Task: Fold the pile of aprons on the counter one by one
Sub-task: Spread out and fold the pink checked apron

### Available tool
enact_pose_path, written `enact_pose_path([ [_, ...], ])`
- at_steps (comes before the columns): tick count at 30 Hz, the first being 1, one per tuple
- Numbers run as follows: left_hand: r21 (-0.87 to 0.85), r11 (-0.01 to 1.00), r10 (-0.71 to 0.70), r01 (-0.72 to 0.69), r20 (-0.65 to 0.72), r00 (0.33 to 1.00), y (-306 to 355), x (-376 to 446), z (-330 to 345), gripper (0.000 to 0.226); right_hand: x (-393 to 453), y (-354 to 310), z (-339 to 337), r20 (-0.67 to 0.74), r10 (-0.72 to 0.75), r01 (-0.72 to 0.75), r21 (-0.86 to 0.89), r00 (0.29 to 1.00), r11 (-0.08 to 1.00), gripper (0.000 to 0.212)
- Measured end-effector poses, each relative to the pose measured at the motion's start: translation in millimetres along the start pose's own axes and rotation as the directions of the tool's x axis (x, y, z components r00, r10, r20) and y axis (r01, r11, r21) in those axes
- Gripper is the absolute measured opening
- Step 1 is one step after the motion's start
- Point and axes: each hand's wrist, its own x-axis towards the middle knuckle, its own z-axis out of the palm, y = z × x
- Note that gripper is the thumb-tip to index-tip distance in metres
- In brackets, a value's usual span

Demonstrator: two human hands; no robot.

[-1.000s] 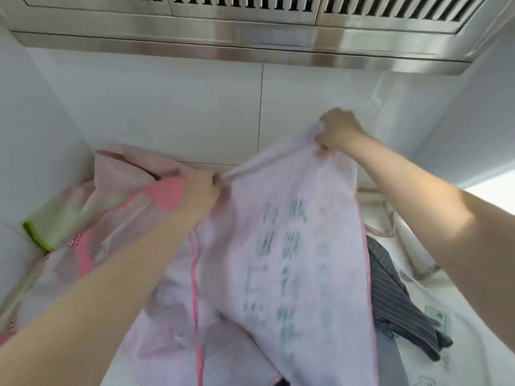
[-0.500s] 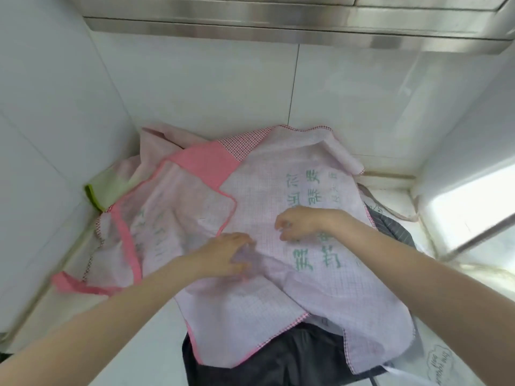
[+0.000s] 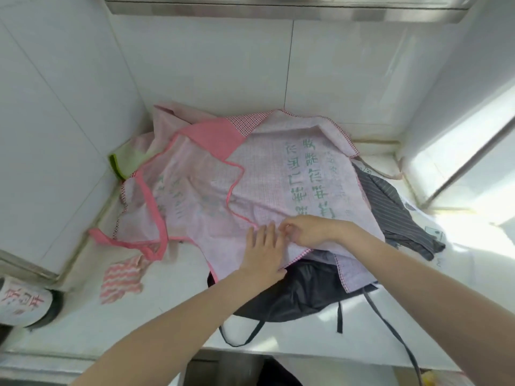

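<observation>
A pale pink checked apron point(image 3: 278, 174) with green lettering and pink trim lies spread over the pile in the counter's corner. My left hand point(image 3: 262, 246) rests flat on its near edge, fingers straight. Just to the right, my right hand point(image 3: 309, 231) has its fingers curled, pinching the fabric at that same edge. Under it lie a black apron point(image 3: 292, 296) with long ties, a grey striped apron point(image 3: 395, 215) on the right, and a pink and green apron point(image 3: 133, 154) at the back left.
A small pink striped cloth point(image 3: 122, 280) lies on the white counter point(image 3: 172, 310) at the left. A round container point(image 3: 25, 302) with red lettering stands at the far left edge. Tiled walls close the corner; a bright window point(image 3: 459, 162) is on the right.
Both hands lowered the pink checked apron from held up in the air onto the pile. They then slid toward its near edge, and the view tilted down.
</observation>
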Motion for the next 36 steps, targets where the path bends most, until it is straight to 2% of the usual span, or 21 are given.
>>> enact_pose_path([
  [1, -0.005, 1.0, -0.007, 0.007, -0.018, 1.0, -0.4, 1.2, 3.1, 0.082, -6.7, 3.3, 4.5, -0.007, -0.004, 0.005, 0.143, 1.0, 0.99, 0.039],
  [3, 0.023, 0.999, 0.033, -0.03, -0.158, 0.987, -2.1, -1.8, -3.3, 0.072, -21.6, 8.6, 13.3, -0.019, -0.008, 0.015, 0.415, 1.0, 0.91, 0.044],
  [5, 0.094, 0.99, 0.128, -0.105, -0.288, 0.949, -8.1, -0.4, -8.3, 0.041, -29.4, 14.0, 19.7, 0.023, -0.013, 0.0, 0.474, 1.0, 0.88, 0.05],
  [6, 0.085, 0.986, 0.162, -0.142, -0.326, 0.932, -11.7, -0.4, -10.9, 0.024, -30.5, 17.2, 23.5, 0.071, -0.005, -0.026, 0.433, 0.997, 0.901, 0.057],
  [8, -0.036, 0.985, 0.151, -0.17, -0.309, 0.939, -19.0, -4.5, -17.8, 0.017, -28.2, 23.2, 32.5, 0.101, 0.053, -0.073, 0.203, 0.993, 0.977, 0.075],
  [10, -0.058, 0.99, 0.112, -0.126, -0.196, 0.974, -21.3, -9.0, -19.7, 0.025, -22.9, 27.6, 40.8, -0.047, 0.065, -0.069, -0.08, 0.997, 0.994, 0.083],
  [12, -0.074, 0.993, 0.081, -0.091, -0.128, 0.988, -25.3, -14.4, -18.5, 0.034, -11.9, 25.1, 50.9, -0.241, -0.041, -0.03, -0.286, 0.97, 0.958, 0.064],
  [14, -0.149, 0.985, 0.061, -0.083, -0.147, 0.987, -23.1, -19.3, -20.0, 0.042, -5.5, 10.9, 51.6, -0.419, -0.062, -0.046, -0.242, 0.906, 0.969, 0.025],
  [15, -0.212, 0.976, 0.019, -0.053, -0.158, 0.987, -21.6, -20.1, -23.7, 0.046, -4.3, -0.9, 47.7, -0.463, -0.039, -0.032, -0.145, 0.885, 0.989, 0.016],
  [18, -0.246, 0.966, -0.143, 0.084, -0.233, 0.962, -24.9, -14.2, -39.2, 0.044, 1.9, -34.9, 29.9, -0.521, -0.004, 0.089, 0.138, 0.853, 0.986, 0.027],
  [20, -0.262, 0.952, -0.236, 0.16, -0.293, 0.926, -39.3, -7.6, -58.4, 0.03, 4.7, -54.3, 16.6, -0.59, -0.016, 0.158, 0.191, 0.807, 0.969, 0.036],
  [22, -0.363, 0.916, -0.291, 0.169, -0.313, 0.904, -60.8, -3.1, -82.4, 0.023, 5.8, -67.1, 7.0, -0.601, -0.044, 0.201, 0.197, 0.798, 0.96, 0.028],
  [24, -0.477, 0.868, -0.323, 0.137, -0.332, 0.886, -82.6, -5.1, -110.3, 0.019, 3.4, -70.9, 0.0, -0.548, -0.093, 0.189, 0.121, 0.832, 0.974, 0.015],
  [26, -0.53, 0.841, -0.35, 0.109, -0.378, 0.857, -102.0, -10.8, -136.2, 0.016, -0.5, -67.4, -7.1, -0.467, -0.066, 0.082, 0.013, 0.882, 0.997, 0.016],
  [28, -0.522, 0.846, -0.37, 0.114, -0.418, 0.83, -116.1, -15.2, -154.0, 0.014, -6.8, -59.1, -19.5, -0.452, 0.025, -0.056, -0.055, 0.892, 0.997, 0.022],
  [30, -0.479, 0.867, -0.385, 0.138, -0.465, 0.797, -126.5, -18.7, -164.7, 0.015, -20.2, -52.1, -41.6, -0.537, 0.092, -0.194, -0.136, 0.839, 0.972, 0.014],
  [31, -0.458, 0.877, -0.387, 0.146, -0.491, 0.781, -130.2, -20.5, -170.2, 0.015, -31.4, -49.9, -55.5, -0.62, 0.1, -0.26, -0.173, 0.778, 0.95, 0.011],
  [34, -0.475, 0.87, -0.398, 0.131, -0.52, 0.756, -138.7, -23.3, -185.8, 0.017, -66.3, -43.0, -101.6, -0.839, 0.066, -0.41, -0.194, 0.54, 0.891, 0.023],
  [36, -0.506, 0.854, -0.416, 0.122, -0.522, 0.745, -143.1, -24.4, -198.4, 0.016, -84.2, -43.9, -129.2, -0.893, 0.023, -0.465, -0.211, 0.449, 0.86, 0.025],
])
